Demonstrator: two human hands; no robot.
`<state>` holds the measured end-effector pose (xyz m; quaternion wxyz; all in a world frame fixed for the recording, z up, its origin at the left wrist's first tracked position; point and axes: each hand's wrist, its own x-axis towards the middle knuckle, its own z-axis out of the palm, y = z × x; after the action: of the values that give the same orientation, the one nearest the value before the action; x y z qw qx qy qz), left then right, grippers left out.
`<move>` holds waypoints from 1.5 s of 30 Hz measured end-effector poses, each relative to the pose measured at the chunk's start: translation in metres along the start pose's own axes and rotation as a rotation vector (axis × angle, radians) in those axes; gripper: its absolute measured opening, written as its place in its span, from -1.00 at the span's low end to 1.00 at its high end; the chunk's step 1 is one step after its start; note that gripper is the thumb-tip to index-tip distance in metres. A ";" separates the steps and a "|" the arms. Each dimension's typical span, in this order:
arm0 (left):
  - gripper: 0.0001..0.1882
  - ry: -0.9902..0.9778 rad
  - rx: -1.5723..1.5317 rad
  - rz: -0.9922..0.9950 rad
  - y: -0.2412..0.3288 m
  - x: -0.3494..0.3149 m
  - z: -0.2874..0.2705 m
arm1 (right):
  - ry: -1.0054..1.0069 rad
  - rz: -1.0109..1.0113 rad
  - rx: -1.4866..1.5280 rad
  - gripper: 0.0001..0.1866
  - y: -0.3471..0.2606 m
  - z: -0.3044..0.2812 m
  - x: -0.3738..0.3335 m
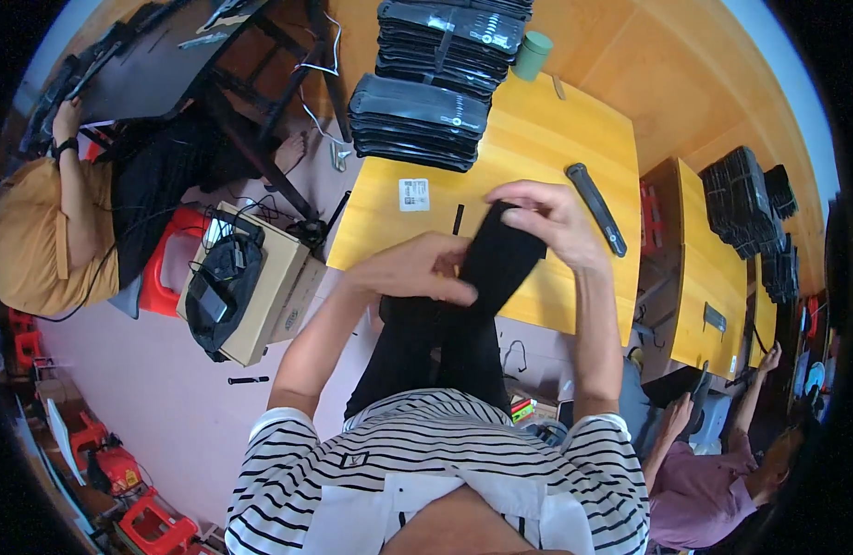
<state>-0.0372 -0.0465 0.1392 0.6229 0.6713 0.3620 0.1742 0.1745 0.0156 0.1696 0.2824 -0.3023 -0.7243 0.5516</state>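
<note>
A person in a striped shirt held a long black fabric piece (486,268) over the near edge of a yellow wooden surface (537,139), the cloth hanging down past the lap. The left hand (417,270) lay across the fabric's middle, fingers closed over it in a flat grip; the right hand (548,217) pinched its upper end, fingers curled tight on the cloth just above the surface. Two stacks of black packaged items (422,120) stood at the far left corner of the surface, with a green cylinder (533,55) beside the taller stack. A white label (413,194) and a thin black strip (458,219) lay near the left hand, and a long black bar-shaped tool (595,208) lay just right of the right hand. On the floor to the left sat a cardboard box (269,287) holding black gear, next to a red stool (163,268). A person in a yellow top (38,236) sat at far left; another in a purple shirt (699,486) sat at lower right, near a second surface carrying more black stacks (745,199)
</note>
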 end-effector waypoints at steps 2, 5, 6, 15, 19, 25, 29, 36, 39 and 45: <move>-0.57 0.028 -0.160 -0.215 0.003 0.010 0.005 | -0.063 0.151 -0.076 -0.69 -0.009 0.007 0.013; -0.62 0.670 -0.430 0.177 -0.012 0.018 0.006 | 0.254 0.044 0.243 -0.57 0.005 0.007 0.013; -0.63 0.766 -0.543 0.217 -0.011 0.017 0.002 | 0.253 0.045 0.245 -0.57 0.014 0.006 0.009; -0.73 1.075 -0.799 0.366 -0.028 0.030 -0.027 | 0.380 0.342 0.530 -0.85 0.064 0.034 -0.008; -0.75 0.980 -0.953 0.368 -0.021 0.017 -0.052 | 0.457 0.267 0.454 -0.83 0.056 0.017 0.013; -0.75 1.204 -0.501 0.235 -0.025 0.025 -0.132 | 0.468 0.185 0.248 -0.83 0.061 -0.018 0.084; -0.76 1.292 -0.245 0.109 -0.043 0.044 -0.180 | 0.566 0.209 0.039 -0.59 0.060 -0.027 0.133; -0.68 1.472 0.446 -0.029 -0.063 0.062 -0.191 | 0.656 0.177 -0.196 -0.55 0.098 -0.029 0.157; -0.68 1.503 0.681 -0.064 -0.059 0.064 -0.179 | 0.713 0.122 -0.384 -0.59 0.102 -0.024 0.157; -0.71 1.487 0.869 -0.085 -0.071 0.065 -0.169 | 0.698 0.206 -0.651 -0.64 0.097 -0.005 0.154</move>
<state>-0.1281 0.1170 0.0841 -0.0821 0.5474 0.7352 0.3913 0.0891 0.1547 0.0888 0.3433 -0.6117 -0.6877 0.1873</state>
